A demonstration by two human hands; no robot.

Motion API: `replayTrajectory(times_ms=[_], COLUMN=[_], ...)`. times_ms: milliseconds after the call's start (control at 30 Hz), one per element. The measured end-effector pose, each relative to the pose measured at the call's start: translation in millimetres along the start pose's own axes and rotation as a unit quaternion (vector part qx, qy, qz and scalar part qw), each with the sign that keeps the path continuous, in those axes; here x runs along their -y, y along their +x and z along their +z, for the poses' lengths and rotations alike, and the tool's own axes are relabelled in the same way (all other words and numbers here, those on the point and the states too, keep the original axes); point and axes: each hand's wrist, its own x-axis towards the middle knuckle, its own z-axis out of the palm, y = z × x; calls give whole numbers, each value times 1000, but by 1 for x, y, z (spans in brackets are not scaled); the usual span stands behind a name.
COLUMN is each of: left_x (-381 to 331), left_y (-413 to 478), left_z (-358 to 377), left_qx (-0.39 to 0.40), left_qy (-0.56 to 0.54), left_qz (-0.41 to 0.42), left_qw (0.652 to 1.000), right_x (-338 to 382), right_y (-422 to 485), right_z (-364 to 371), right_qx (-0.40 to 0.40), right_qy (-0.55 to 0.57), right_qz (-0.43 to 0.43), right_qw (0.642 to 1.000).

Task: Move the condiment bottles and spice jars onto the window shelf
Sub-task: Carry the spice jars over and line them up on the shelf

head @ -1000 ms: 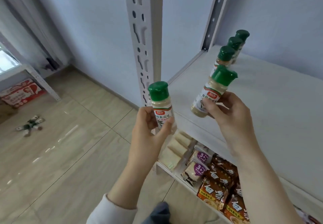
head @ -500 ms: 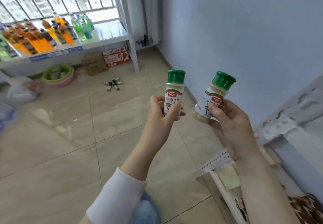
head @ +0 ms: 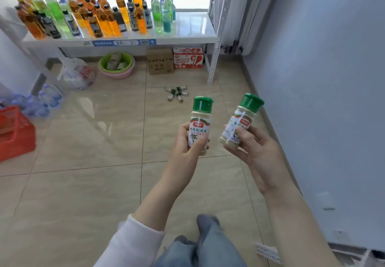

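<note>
Both hands grip green-capped jars of pale powder: the left hand (head: pixel 186 149) holds the left jar (head: pixel 200 128) upright, the right hand (head: pixel 259 154) holds the right jar (head: pixel 241 124) tilted, while the far shelf (head: pixel 188 37) carries orange and green bottles (head: pixel 100 15) and small jars (head: pixel 177 94) lie on the floor (head: pixel 83 141) between.

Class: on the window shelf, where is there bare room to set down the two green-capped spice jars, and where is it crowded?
Free: the right end of the window shelf, between the teal bottle and the white corner post. Crowded: the left and middle, packed with drink bottles almost to the front edge.
</note>
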Motion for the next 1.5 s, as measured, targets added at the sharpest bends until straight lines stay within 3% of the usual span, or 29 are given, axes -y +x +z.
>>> replayTrajectory(times_ms=[300, 767, 1233, 1500], left_x=[-18, -94, -192, -218], left_y=[180, 471, 778, 914], left_z=[2, -2, -55, -43], left_qx=[18, -56, -18, 20], left_qy=[12, 24, 103, 117], left_qz=[9, 33, 100, 104], left_qw=[1000, 998, 989, 987], right_x=[37, 156, 277, 323], right_y=[177, 466, 733, 858], right_z=[25, 77, 193, 213], right_qx=[32, 88, 61, 10], right_qy=[19, -2, -35, -86], right_qz=[-5, -55, -139, -147], right_qw=[999, 995, 988, 985])
